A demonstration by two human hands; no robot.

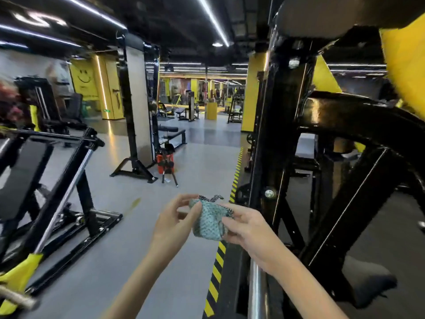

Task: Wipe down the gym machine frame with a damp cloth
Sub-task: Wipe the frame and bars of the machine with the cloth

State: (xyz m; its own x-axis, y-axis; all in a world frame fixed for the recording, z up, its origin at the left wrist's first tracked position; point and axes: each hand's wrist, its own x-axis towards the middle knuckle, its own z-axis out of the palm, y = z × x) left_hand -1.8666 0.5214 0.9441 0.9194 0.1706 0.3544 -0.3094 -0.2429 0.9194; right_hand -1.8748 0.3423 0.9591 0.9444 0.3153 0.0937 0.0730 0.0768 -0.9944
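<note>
Cloth (208, 223), teal, bunched, dark patterned edge on top. Sits between both hands above the grey floor (128, 238), just left of the black machine frame (282, 125), apart from it. Pinched at upper left by left hand (174, 221), fingers curled; gripped from the right by right hand (249, 231). Yellow-black striped tape (216, 272) below.

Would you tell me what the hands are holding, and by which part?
A bunched teal cloth: the left hand pinches its upper left edge, the right hand grips its right side.
</note>
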